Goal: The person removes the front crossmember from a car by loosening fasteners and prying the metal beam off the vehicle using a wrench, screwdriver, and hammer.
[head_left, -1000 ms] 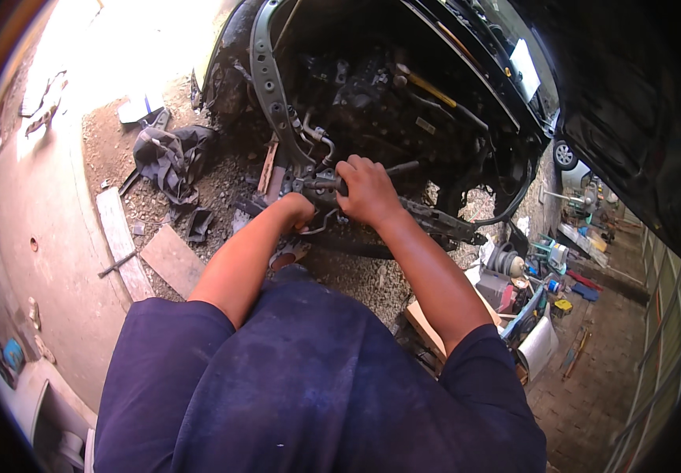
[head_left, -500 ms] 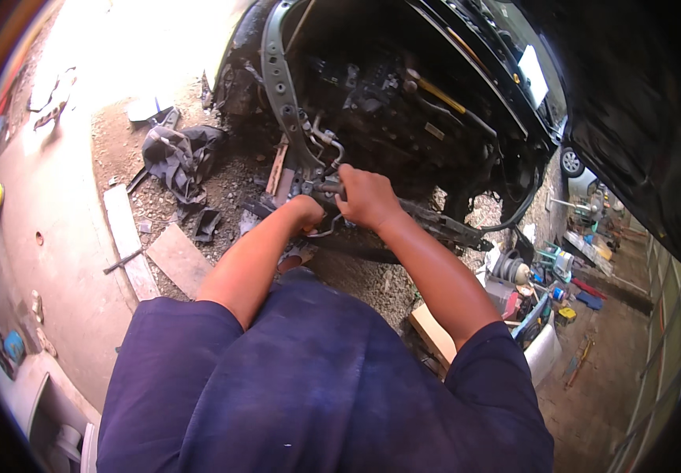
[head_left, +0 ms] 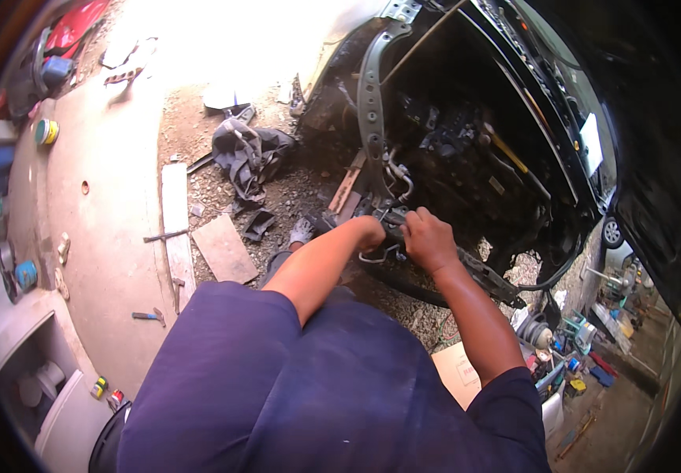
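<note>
Both my hands are at the front frame of a car with its hood raised. My left hand (head_left: 370, 231) is bent in at the wrist against the metal front crossmember (head_left: 478, 277), its curled fingers mostly hidden. Just to its right, my right hand (head_left: 429, 239) is closed, knuckles up, by a dark part between the two hands. What either hand grips cannot be made out. Beyond them a grey metal bracket with holes (head_left: 371, 110) curves upward. Bent metal pipes (head_left: 399, 173) lie beside its lower end. Deeper in the dark engine bay rests a yellow-handled hammer (head_left: 506, 150).
Left on gravel lie a dark crumpled cloth (head_left: 246, 150), a flat board (head_left: 224, 247) and a white plank (head_left: 175, 213). A small hammer (head_left: 149, 316) is on the concrete. Cardboard (head_left: 457, 373) and scattered tools and parts (head_left: 585, 339) lie right. The black hood (head_left: 660, 173) hangs at right.
The view has shifted, so the car and both hands sit further right and lower. My hands stay close together at the car's front frame; the right hand's fingers now look more tightly curled.
</note>
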`<action>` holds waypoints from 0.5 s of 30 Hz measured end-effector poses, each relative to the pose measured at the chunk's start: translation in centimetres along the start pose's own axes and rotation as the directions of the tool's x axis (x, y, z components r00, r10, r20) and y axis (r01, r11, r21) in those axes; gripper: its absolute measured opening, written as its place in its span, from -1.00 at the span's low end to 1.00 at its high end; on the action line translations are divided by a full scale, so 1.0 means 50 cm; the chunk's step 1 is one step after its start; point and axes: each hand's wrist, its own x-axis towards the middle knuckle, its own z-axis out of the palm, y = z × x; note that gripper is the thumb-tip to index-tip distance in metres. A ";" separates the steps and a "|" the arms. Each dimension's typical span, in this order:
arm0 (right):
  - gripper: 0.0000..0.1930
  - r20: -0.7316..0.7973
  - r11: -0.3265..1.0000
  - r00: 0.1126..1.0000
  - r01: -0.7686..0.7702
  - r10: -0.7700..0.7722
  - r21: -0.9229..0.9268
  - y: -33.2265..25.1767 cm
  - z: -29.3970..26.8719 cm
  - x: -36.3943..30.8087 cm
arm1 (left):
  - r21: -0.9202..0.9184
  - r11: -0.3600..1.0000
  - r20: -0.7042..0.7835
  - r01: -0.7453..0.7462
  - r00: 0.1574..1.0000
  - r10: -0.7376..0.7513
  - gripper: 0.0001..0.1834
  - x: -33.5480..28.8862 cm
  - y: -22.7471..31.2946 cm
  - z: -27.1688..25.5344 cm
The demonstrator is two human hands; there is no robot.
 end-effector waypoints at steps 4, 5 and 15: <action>-0.77 -0.047 0.983 0.982 -0.181 0.181 0.016 -0.014 0.007 0.009 | -0.249 0.939 -0.069 0.239 0.962 -0.263 -0.70 0.009 0.024 -0.008; -0.77 -0.136 0.997 0.989 -0.051 0.057 0.049 -0.033 0.000 0.022 | -0.318 0.902 -0.075 0.294 0.940 -0.333 -0.70 0.020 0.029 0.009; -0.65 0.129 0.894 0.910 -0.413 0.395 0.172 -0.054 -0.027 0.066 | -0.961 0.023 0.179 0.276 0.683 -0.708 -0.68 -0.038 0.136 0.026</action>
